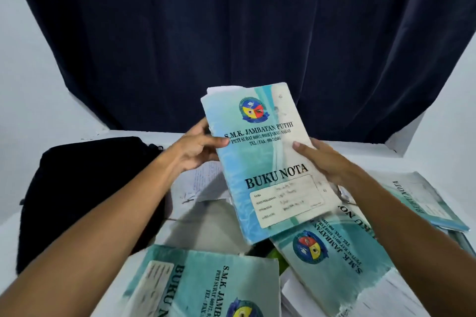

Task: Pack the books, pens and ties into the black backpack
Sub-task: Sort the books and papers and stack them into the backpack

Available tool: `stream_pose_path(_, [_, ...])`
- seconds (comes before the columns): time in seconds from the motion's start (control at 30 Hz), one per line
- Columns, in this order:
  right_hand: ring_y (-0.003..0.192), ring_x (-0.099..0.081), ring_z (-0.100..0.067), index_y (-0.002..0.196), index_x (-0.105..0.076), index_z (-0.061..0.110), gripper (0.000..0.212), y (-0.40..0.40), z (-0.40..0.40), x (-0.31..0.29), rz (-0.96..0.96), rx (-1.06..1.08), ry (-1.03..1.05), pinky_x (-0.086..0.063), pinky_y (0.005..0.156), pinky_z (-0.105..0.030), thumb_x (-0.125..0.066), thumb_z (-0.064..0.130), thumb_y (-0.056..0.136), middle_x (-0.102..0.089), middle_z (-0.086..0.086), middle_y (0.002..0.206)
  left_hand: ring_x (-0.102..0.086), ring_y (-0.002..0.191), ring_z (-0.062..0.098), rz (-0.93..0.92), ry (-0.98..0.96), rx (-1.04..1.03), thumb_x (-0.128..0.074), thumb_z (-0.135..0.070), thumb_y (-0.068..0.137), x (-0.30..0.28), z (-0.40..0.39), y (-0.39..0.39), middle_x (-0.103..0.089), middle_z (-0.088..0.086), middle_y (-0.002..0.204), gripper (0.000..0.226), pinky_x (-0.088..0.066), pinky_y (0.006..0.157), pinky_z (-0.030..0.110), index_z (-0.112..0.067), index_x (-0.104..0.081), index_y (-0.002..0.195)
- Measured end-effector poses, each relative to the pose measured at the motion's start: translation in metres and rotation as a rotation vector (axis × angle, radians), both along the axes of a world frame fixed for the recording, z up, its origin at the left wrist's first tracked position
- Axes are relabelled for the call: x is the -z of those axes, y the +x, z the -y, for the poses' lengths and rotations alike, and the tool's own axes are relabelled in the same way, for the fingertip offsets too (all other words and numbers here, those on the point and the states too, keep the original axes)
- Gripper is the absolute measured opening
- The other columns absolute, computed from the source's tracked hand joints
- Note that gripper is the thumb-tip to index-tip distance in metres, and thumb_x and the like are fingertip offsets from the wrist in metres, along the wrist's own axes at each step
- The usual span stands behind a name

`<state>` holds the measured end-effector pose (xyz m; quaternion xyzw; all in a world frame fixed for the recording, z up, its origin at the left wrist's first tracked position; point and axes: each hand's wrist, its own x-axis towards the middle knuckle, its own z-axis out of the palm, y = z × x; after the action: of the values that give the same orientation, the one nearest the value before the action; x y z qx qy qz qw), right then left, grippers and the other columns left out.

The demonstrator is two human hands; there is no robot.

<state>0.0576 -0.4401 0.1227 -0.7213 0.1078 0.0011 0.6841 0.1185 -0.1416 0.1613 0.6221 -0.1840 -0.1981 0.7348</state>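
I hold a worn turquoise notebook (265, 162) marked "BUKU NOTA" up over the table, its cover facing me. My left hand (198, 148) grips its left edge with the thumb on the cover. My right hand (323, 159) holds the right edge, thumb on the cover and fingers behind. The black backpack (85, 193) lies flat on the table to the left, beside my left forearm. No pens or ties show.
More turquoise notebooks lie on the white table (360, 152): one near the front (206, 283), one under the held book (332, 255), one at the right (422, 201). Loose written sheets (201, 183) lie in the middle. A dark blue curtain (237, 33) hangs behind.
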Motion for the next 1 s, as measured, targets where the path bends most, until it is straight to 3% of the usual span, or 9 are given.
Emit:
stream_pose_path(0.07, [0.093,-0.072,-0.030,0.131,-0.052,0.007,0.081,-0.008,-0.004,-0.002,-0.042,-0.194,0.140,-0.060,0.069,-0.041,-0.085,0.036,0.063,-0.071,-0.017,0.110,-0.071,0.097,0.026,0.030,0.029,0.036,-0.073,0.004,0.064,-0.011,-0.013,-0.001,-0.071,0.007,0.112,0.067,-0.062,0.074,0.045,-0.021,-0.054,0.123])
stream_pose_path(0.17, [0.104,-0.067,-0.035,0.129,-0.055,0.004,0.101,-0.014,-0.007,0.013,-0.059,-0.353,0.211,-0.057,0.085,-0.051,-0.098,0.031,0.041,-0.066,-0.021,0.120,-0.070,0.101,0.027,0.037,0.110,0.080,-0.086,-0.005,0.052,-0.018,-0.030,-0.001,-0.070,0.007,0.115,0.083,-0.056,0.086,0.047,-0.022,-0.055,0.127])
stream_pose_path(0.37, [0.094,-0.071,-0.035,0.123,-0.056,0.003,0.104,-0.027,-0.037,0.020,0.038,-0.329,0.449,-0.059,0.068,-0.043,-0.099,0.011,0.029,-0.070,-0.020,0.111,-0.073,0.084,0.021,0.006,0.166,-0.086,-0.066,0.006,0.081,-0.011,-0.047,-0.011,-0.071,0.013,0.108,0.046,-0.060,0.065,0.034,-0.011,-0.056,0.122])
stream_pose_path(0.43, [0.088,-0.072,-0.035,0.121,-0.056,0.003,0.106,-0.033,-0.050,0.021,0.063,-0.248,0.469,-0.060,0.064,-0.043,-0.099,0.010,0.025,-0.072,-0.020,0.104,-0.071,0.077,0.018,-0.039,0.087,-0.151,-0.065,-0.015,0.090,-0.002,-0.055,-0.013,-0.069,0.013,0.107,0.035,-0.058,0.062,0.030,-0.010,-0.059,0.124])
stream_pose_path(0.53, [0.089,-0.071,-0.036,0.127,-0.054,0.000,0.077,-0.042,-0.072,0.024,0.083,-0.054,0.507,-0.060,0.068,-0.051,-0.083,0.001,0.056,-0.071,-0.021,0.106,-0.066,0.080,0.023,-0.253,-0.111,-0.179,-0.056,-0.066,0.080,0.023,-0.083,-0.020,-0.068,0.011,0.100,0.072,-0.056,0.068,0.035,-0.013,-0.059,0.128])
stream_pose_path(0.63, [0.091,-0.070,-0.036,0.129,-0.053,0.000,0.059,-0.046,-0.097,0.030,0.134,0.125,0.547,-0.059,0.068,-0.055,-0.066,0.001,0.071,-0.069,-0.020,0.112,-0.068,0.095,0.035,-0.445,-0.347,-0.140,-0.047,-0.082,0.068,0.066,-0.102,-0.044,-0.070,0.017,0.110,0.091,-0.057,0.073,0.047,-0.012,-0.061,0.125])
stream_pose_path(0.73, [0.096,-0.068,-0.033,0.109,-0.062,0.006,0.029,-0.047,-0.135,0.040,0.197,0.314,0.643,-0.055,0.083,-0.054,-0.061,-0.007,0.083,-0.067,-0.018,0.116,-0.064,0.104,0.037,-0.489,-0.448,-0.123,-0.049,-0.069,0.073,0.093,-0.084,-0.086,-0.066,0.016,0.112,0.072,-0.057,0.077,0.056,-0.014,-0.062,0.117])
stream_pose_path(0.83, [0.103,-0.066,-0.031,0.103,-0.066,0.007,0.026,-0.053,-0.175,0.049,0.262,0.415,0.722,-0.054,0.091,-0.045,-0.060,-0.011,0.085,-0.067,-0.016,0.118,-0.071,0.097,0.028,-0.379,-0.439,-0.268,-0.062,-0.033,0.087,0.094,-0.061,-0.103,-0.071,0.012,0.112,0.044,-0.060,0.074,0.045,-0.013,-0.053,0.125])
stream_pose_path(1.0, [0.113,-0.063,-0.033,0.110,-0.062,0.006,0.034,-0.075,-0.208,0.054,0.320,0.402,0.640,-0.057,0.087,-0.041,-0.065,-0.009,0.080,-0.069,-0.013,0.116,-0.065,0.104,0.024,-0.286,-0.326,-0.408,-0.057,0.015,0.087,0.088,-0.080,-0.092,-0.065,0.010,0.124,0.054,-0.056,0.082,0.048,-0.012,-0.048,0.133])
